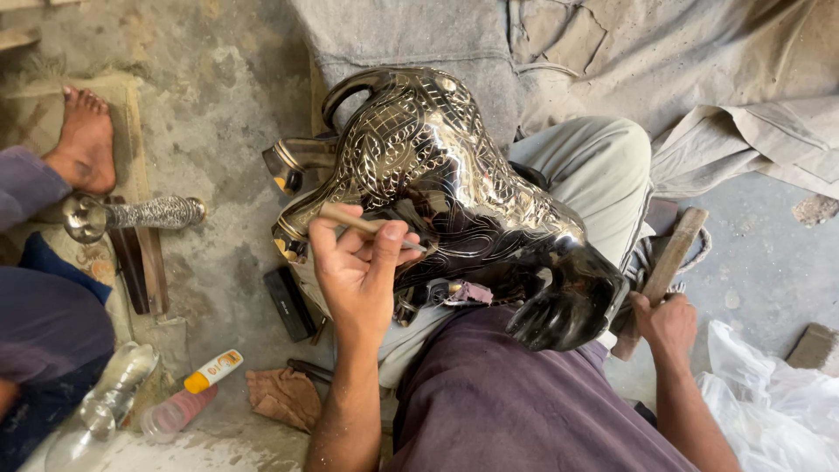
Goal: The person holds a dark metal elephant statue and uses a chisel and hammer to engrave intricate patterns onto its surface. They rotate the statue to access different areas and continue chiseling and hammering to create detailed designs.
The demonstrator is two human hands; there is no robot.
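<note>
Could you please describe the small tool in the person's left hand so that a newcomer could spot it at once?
Start at the big shiny black engraved metal vessel lying across the person's lap. The left hand rests on its lower flank, pinching a thin wooden-handled tool with its tip on the metal. Unlike the thick wooden mallet in the right hand, it is pencil-slim.

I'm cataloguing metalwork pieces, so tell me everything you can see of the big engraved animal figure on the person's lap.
The animal figure is a large, glossy black metal piece, cut all over with fine silvery patterns: crosshatching, scrolls and bands. A curved part arches at its top. It lies tilted across the person's lap. The left hand presses a thin tool against its side; the right hand holds a wooden mallet beside it.
</note>
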